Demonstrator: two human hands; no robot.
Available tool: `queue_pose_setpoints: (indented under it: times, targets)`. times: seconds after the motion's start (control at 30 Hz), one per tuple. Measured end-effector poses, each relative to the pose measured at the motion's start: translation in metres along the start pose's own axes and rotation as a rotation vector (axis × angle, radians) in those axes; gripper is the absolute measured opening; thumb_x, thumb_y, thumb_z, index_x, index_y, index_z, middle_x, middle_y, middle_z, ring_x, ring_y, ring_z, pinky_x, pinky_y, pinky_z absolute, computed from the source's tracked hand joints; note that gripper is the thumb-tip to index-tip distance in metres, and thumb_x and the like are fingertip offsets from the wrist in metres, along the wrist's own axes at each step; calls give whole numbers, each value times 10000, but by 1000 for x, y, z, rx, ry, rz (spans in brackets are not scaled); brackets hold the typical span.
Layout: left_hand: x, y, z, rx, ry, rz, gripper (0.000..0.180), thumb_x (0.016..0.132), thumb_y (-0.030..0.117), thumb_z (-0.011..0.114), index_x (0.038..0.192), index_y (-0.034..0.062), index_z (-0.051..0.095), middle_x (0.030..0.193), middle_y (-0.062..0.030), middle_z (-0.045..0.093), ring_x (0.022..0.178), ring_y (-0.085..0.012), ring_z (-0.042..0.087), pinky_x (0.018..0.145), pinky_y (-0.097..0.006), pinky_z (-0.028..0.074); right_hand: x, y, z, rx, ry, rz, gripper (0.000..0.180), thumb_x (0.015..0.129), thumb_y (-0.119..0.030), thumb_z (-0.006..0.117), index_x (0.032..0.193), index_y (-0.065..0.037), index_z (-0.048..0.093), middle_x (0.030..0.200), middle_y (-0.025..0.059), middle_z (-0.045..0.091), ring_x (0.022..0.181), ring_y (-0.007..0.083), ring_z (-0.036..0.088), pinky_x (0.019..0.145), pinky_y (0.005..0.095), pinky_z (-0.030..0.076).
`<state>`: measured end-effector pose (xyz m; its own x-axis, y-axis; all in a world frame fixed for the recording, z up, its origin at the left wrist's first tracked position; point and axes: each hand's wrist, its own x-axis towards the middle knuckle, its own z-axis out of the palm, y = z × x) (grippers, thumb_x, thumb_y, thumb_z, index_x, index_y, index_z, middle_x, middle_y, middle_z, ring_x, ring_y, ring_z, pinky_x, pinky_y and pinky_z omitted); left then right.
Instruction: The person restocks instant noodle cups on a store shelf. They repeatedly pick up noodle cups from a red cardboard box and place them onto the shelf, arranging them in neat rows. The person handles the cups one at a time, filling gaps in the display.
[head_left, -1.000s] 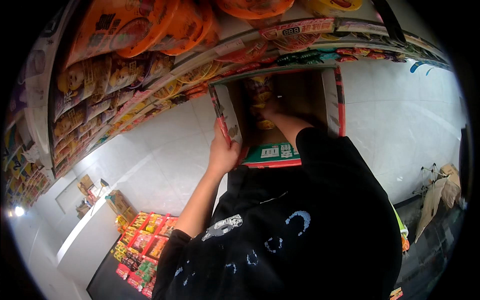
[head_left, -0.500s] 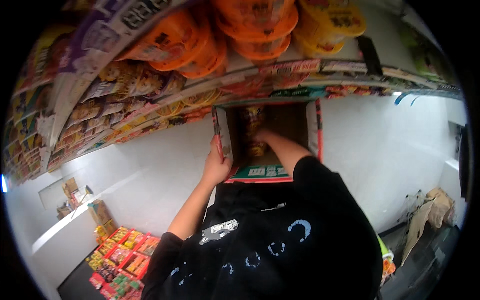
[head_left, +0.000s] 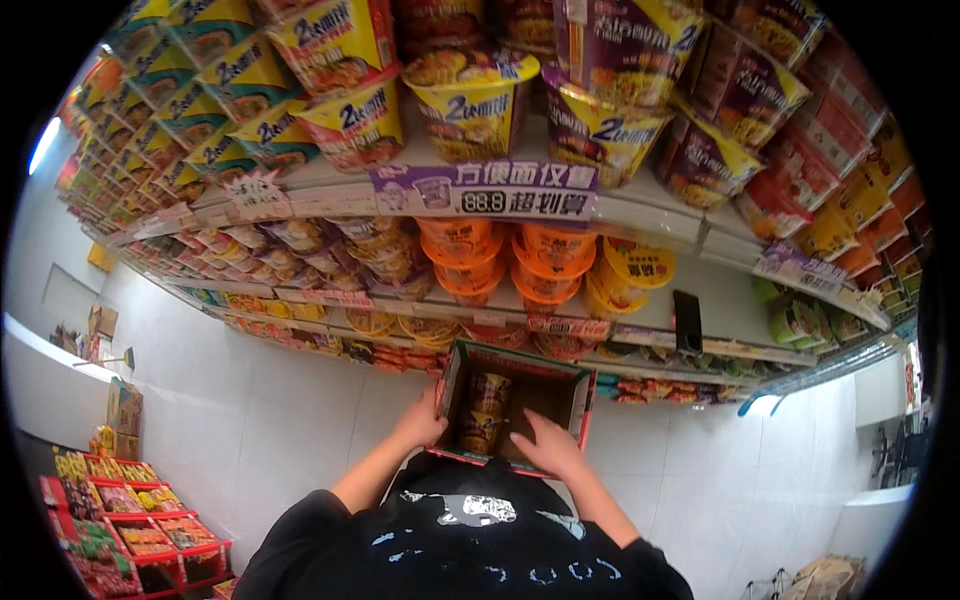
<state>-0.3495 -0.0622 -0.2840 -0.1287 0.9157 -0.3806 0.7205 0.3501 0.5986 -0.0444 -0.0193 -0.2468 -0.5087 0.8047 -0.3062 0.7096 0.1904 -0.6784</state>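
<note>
The left hand has its fingers clamped on the left side of an open cardboard box. The right hand is over the box's right part, thumb and fingers apart, gripping nothing visible. Inside, along the left wall, lie two noodle cups. Beyond the box, a shelf carries orange tubs and a dark phone-like object.

blk tee | short slvs | wht/gry print | lt-blue lettering | hands bare
</note>
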Motion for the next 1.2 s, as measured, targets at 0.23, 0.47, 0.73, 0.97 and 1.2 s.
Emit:
queue_pose_setpoints:
  times: [0.23, 0.47, 0.73, 0.97, 1.2]
  targets:
    - [1, 103, -88, -31, 563, 534, 702, 871, 195, 728, 1459, -30, 417, 1288, -254, 609, 1115, -409, 636, 934, -458, 528, -33, 13, 25, -322, 61, -121, 550, 937, -482, 586, 1323, -92, 621, 1157, 148, 715, 999, 349, 703, 867, 472, 557]
    - [6, 303, -218, -343, 714, 1135, 803, 911, 142, 724, 1540, 37, 237, 1381, -174, 527, 1151, -264, 597, 947, -396, 521, -44, -5, 7, -302, 88, -76, 515, 965, -450, 563, 1342, -101, 598, 1150, 144, 710, 1002, 336, 700, 867, 463, 554]
    - [63, 453, -289, -260, 821, 898, 1478, 587, 574, 948, 1547, -96, 45, 1509, -314, 357, 1423, -405, 384, 1181, -458, 340, -37, 15, 25, -333, 199, -97, 542, 931, -500, 607, 1329, -131, 611, 1128, 121, 727, 973, 339, 716, 838, 457, 579]
    - [41, 468, -281, -517, 695, 861, 1271, 590, 468, 966, 1491, -46, 231, 1290, -202, 618, 1195, -250, 618, 1032, -369, 500, -37, 20, 28, -342, 203, -99, 544, 935, -501, 594, 1328, -125, 605, 1156, 120, 715, 1009, 317, 708, 855, 452, 568]
    - [44, 448, -292, -600, 780, 1028, 1152, 621, 397, 968, 1449, -30, 289, 1241, -174, 641, 1113, -207, 652, 928, -329, 558, -35, 15, 27, -334, 190, -102, 540, 930, -498, 604, 1325, -131, 613, 1159, 115, 711, 1017, 314, 705, 868, 448, 566]
